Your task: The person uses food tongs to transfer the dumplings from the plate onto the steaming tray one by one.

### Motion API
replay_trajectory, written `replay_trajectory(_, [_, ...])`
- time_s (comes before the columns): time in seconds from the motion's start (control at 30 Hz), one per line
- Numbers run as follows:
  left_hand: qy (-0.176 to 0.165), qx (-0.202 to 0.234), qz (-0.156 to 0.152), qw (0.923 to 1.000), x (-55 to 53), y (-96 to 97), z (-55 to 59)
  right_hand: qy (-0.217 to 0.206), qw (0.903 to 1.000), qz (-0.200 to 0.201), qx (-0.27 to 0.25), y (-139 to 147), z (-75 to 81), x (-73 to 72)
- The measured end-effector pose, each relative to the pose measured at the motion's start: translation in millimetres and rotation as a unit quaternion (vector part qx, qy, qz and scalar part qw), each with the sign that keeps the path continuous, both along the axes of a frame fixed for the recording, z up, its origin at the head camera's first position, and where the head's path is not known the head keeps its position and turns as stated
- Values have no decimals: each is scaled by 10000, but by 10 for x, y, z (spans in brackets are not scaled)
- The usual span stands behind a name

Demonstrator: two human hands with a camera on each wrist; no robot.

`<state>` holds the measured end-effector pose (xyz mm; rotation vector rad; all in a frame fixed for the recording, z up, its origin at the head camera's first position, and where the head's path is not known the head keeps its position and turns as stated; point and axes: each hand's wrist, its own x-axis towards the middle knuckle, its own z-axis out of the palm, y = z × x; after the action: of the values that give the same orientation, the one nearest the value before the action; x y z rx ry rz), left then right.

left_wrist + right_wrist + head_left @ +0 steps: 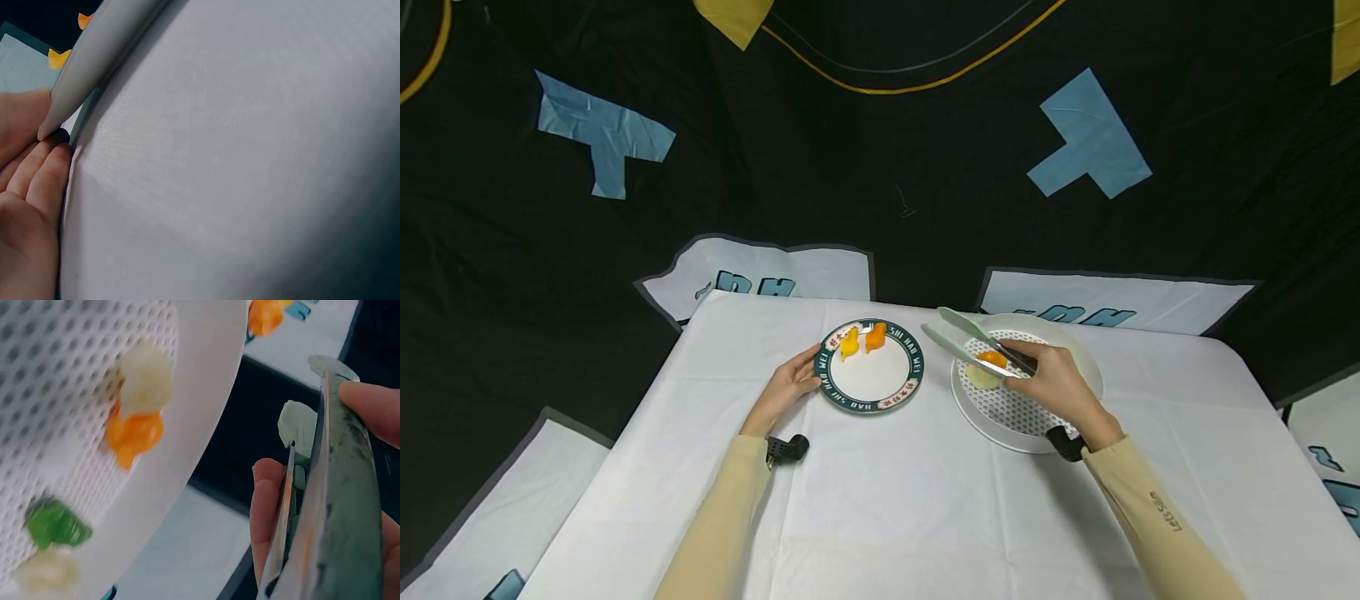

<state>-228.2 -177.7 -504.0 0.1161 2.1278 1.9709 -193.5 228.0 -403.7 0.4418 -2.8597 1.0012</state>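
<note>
My left hand [786, 387] grips the left rim of a round white plate [868, 375] with a dark green lettered border. The thumb lies over the rim and the fingers are beneath it. On the plate's far part sit a yellow piece [849, 342] and an orange piece [876, 337]. My right hand [1056, 383] holds green-tipped metal tongs [347, 500] above a white perforated basket [212, 406]. The tips are spread and point left, with nothing between them. Inside the basket are an orange piece [134, 437], pale pieces [147, 375] and a green piece [56, 525].
A white cloth covers the table [880, 508], whose far edge runs just behind the plate and basket. Black fabric [820, 167] with blue tape [606, 133] hangs behind. Each wrist wears a black camera [787, 450].
</note>
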Motion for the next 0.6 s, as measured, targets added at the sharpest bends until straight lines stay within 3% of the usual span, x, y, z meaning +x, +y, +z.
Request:
replay_trajectory(0.27, [-25, 8, 17, 10000, -4, 6, 4, -228, 9983, 528, -49, -374, -88, -159])
replay_trajectory(0.6, [-15, 15, 0, 10000, -6, -2, -8, -368, 9960, 750, 306, -665, -133, -316])
